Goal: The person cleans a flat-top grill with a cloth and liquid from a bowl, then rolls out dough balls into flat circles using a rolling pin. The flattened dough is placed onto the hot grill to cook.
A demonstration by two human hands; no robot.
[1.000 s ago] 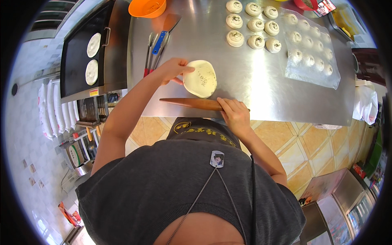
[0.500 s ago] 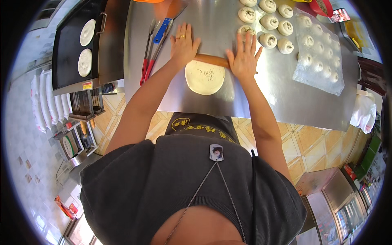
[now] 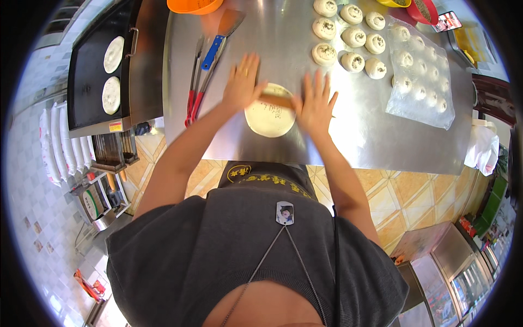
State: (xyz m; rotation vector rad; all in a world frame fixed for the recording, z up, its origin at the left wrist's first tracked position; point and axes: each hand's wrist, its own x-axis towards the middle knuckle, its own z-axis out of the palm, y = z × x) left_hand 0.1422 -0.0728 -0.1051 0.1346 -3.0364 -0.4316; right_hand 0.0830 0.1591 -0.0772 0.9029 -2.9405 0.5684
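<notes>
A flat round of pale dough [image 3: 269, 125], dotted with dark specks, lies on the steel table near its front edge. Across its far part rests a brown wooden rolling pin [image 3: 278, 100]. My left hand [image 3: 241, 82] lies flat over the pin's left end, fingers stretched away from me. Over the right end sits my right hand [image 3: 316, 106], its fingers extended and spread, the palm on the wood. Both hands are slightly blurred, and they hide the pin's ends.
Left on the steel table [image 3: 359, 136] lie red-handled tongs [image 3: 195, 103] and a blue-handled spatula [image 3: 213, 52]. Several speckled dough buns [image 3: 354, 37] stand at the far right, others under clear plastic [image 3: 422, 109]. An orange bowl [image 3: 195, 5] and black griddle [image 3: 87, 82] flank the left.
Both hands and the rolling pin have moved toward me, from the dough's far edge onto its surface. The whole view has shifted slightly.
</notes>
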